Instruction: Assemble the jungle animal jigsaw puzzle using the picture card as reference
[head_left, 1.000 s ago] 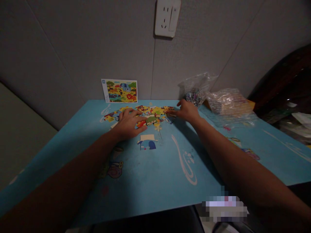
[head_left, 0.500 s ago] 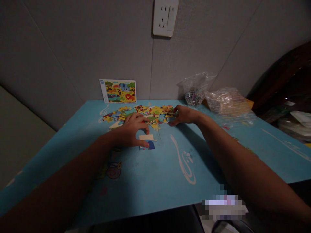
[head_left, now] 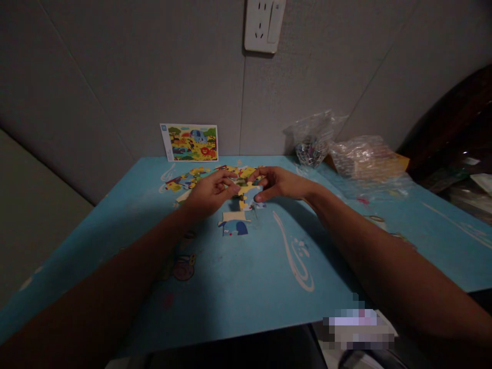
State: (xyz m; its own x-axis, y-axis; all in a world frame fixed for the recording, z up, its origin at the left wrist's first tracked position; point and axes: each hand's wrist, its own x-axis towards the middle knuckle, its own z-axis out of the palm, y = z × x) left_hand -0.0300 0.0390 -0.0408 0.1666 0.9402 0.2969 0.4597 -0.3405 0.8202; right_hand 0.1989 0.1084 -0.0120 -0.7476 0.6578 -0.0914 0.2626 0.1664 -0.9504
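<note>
My left hand (head_left: 207, 193) and my right hand (head_left: 282, 183) meet over the far middle of the blue table (head_left: 246, 287). Both pinch a small joined cluster of yellow and blue puzzle pieces (head_left: 248, 197), held just above the tabletop between the fingertips. Behind the hands lies a spread of colourful loose puzzle pieces (head_left: 188, 179), partly hidden by my fingers. A pale piece (head_left: 234, 217) lies flat just in front of the hands, beside a blue printed figure. A picture card (head_left: 189, 142) showing animals leans against the wall.
Two crumpled clear plastic bags (head_left: 313, 136) (head_left: 365, 159) sit at the back right of the table. A white wall socket (head_left: 264, 25) is above. Dark furniture (head_left: 453, 138) stands to the right. The table's front edge is near my elbows.
Both hands have come off the spread of pieces and drawn together at the centre. The right hand moved left, the left hand lifted, and they now grip a cluster between them.
</note>
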